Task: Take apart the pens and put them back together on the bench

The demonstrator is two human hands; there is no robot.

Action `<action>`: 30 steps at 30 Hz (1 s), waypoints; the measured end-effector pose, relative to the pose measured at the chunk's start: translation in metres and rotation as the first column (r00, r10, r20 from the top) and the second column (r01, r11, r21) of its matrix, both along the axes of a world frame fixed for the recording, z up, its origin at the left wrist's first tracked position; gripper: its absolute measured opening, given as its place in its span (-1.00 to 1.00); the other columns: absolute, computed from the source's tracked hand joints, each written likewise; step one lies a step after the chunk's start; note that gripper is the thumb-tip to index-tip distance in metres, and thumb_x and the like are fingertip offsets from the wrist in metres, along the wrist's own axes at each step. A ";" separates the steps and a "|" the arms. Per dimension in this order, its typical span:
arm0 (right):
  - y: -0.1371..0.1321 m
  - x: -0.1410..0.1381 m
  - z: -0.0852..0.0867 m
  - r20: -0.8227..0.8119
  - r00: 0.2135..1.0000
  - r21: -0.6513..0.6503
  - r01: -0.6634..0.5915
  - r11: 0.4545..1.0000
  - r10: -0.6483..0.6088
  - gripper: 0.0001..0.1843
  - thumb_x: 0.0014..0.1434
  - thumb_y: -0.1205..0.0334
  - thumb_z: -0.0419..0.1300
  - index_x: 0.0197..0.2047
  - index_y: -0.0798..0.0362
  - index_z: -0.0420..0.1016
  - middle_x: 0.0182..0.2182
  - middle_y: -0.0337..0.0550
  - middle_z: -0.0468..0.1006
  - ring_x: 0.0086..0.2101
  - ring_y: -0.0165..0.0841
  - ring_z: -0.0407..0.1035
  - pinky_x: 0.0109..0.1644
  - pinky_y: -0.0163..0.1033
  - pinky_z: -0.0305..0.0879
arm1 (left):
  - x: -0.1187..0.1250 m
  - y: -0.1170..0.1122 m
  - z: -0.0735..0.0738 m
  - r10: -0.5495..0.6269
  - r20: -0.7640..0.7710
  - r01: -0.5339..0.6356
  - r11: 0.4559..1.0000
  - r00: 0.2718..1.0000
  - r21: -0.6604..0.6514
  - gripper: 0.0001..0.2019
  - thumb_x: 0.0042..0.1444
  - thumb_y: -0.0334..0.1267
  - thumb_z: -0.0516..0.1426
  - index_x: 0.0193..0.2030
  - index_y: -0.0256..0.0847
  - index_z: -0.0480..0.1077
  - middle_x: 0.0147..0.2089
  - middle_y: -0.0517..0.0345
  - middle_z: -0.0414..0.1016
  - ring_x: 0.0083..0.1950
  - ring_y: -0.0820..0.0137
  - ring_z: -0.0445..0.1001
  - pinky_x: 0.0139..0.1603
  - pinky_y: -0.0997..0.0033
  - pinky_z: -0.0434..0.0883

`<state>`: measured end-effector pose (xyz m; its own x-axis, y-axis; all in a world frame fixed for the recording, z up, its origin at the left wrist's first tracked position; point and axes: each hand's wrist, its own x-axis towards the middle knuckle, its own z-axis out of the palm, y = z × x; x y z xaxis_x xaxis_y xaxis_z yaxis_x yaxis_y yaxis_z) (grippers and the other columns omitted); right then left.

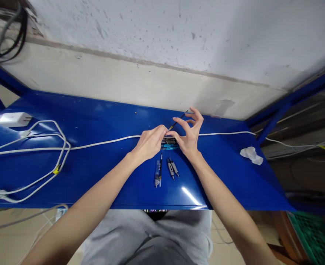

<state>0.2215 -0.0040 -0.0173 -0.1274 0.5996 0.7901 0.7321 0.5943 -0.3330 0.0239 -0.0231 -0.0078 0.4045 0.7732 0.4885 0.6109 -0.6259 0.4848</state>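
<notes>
**Pen parts in mid-assembly on the blue surface**

Hands meet at the middle of the blue surface, close to the white wall behind it. The right hand pinches a thin dark refill between thumb and forefinger, its other fingers spread and lifted; the refill slants up and away, its far tip just past the fingertips. The left hand has its fingers curled together around the refill's near end, where a yellowish tip shows; what else it may enclose is hidden, so I cannot tell whether a barrel is inside that grip.

Directly under and between the hands lies a small stack of pens, dark and turquoise, lying side by side and touching. Nearer the body, a clear barrel with a dark refill lies alongside a second slim piece, and just beside these rest two short grey tips, apart from the stack.

Judging from this layout, the work looks partway through: some pens seem gathered in the stack, while one refill is in hand and the barrel and tips lie loose, unjoined.

A white cable runs across the surface behind the hands, looping at the left near a white charger. A crumpled clear wrapper sits well apart at the right.
</notes>
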 end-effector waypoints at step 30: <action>-0.024 -0.022 0.006 -0.187 0.973 0.002 -0.135 0.991 0.133 -0.77 0.50 0.23 0.03 0.16 -0.12 0.36 -0.17 -0.13 0.53 -0.19 -0.27 0.50 -0.04 -0.02 0.49 | -0.007 0.008 0.003 0.110 -0.085 -0.105 0.992 0.990 0.069 -0.75 0.50 -0.25 -0.15 0.02 -0.18 0.32 -0.16 0.06 0.63 -0.23 0.32 0.62 -0.35 0.38 0.34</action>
